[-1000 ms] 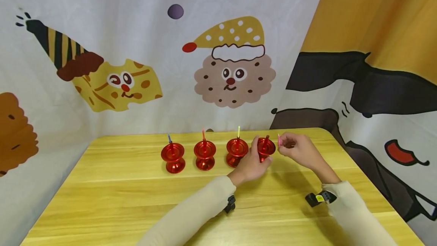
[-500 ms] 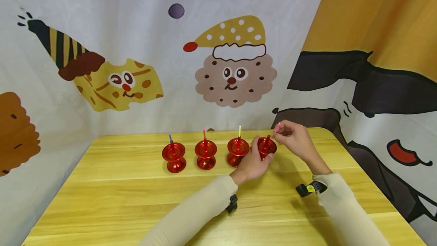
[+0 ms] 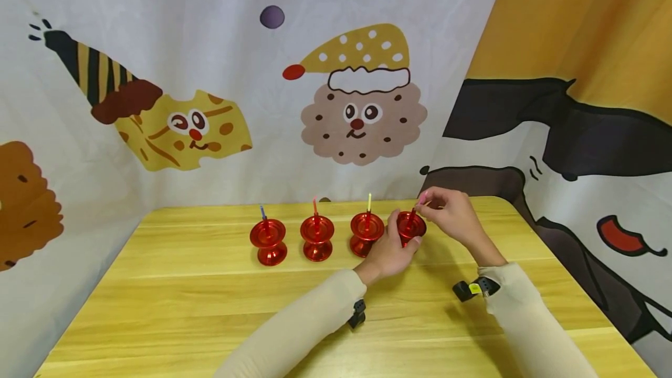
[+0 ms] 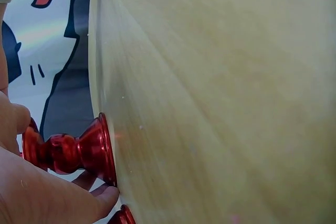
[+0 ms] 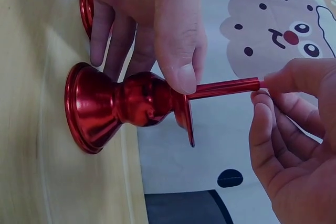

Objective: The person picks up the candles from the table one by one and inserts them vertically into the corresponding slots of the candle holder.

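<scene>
At the right end of a row of shiny red candle holders, my left hand [image 3: 387, 254] grips the last holder [image 5: 144, 100], its thumb by the dish and its fingers around the far side. The holder stands upright on the table. My right hand [image 3: 455, 213] pinches a small pink candle [image 3: 422, 198] just above the holder's thin upright tube [image 5: 226, 88]. In the right wrist view the candle's lower end meets the tube's top; how far it sits inside cannot be seen. The left wrist view shows the same holder [image 4: 68, 150] beside the left hand.
Three matching holders stand to the left, bearing a blue candle [image 3: 263, 212], a red candle [image 3: 315, 207] and a yellow candle [image 3: 369, 203]. The wooden table [image 3: 184, 308] ends just behind them at a printed cloth [image 3: 273, 133].
My right hand has lifted the pink candle from beside the holder and moved it left, to the top of the tube. My left hand has kept its grip on the holder.
</scene>
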The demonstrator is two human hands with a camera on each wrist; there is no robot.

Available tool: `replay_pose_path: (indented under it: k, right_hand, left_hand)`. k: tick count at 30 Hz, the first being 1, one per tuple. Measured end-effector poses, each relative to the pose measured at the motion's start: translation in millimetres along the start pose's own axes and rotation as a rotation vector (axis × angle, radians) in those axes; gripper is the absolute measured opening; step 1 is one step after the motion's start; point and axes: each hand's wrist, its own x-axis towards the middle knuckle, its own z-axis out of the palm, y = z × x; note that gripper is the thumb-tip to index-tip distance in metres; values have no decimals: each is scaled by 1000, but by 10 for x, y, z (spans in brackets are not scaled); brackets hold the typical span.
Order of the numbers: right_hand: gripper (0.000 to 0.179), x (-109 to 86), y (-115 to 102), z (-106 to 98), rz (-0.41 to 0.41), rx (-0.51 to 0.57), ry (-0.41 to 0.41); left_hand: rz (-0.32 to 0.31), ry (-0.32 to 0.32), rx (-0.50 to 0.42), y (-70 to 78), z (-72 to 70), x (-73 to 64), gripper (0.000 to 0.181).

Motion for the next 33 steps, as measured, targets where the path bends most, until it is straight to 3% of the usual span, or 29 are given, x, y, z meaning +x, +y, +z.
replay_pose_path:
  k: [5,15,20,25,33]
  right_hand:
    - [3,12,-20,3,-18,-7,-8]
    - [14,84,-106,-23,-108,-131,-41]
    - [15,93,-143,-49,-100,-154,-87]
    - [10,82,-137,-67,-74,-145,-107]
    - [11,60,-128,-54,-81,-127,-57]
  left_hand:
    - [0,-1,2,4,-3,-9,84]
    - [31,12,3,-21,10,-6,80]
    - [47,17,-4,-44,24,1,81]
    - [24,-6,-3,17,-24,-38,82]
    - [5,-15,4,15,-22,-18,82]
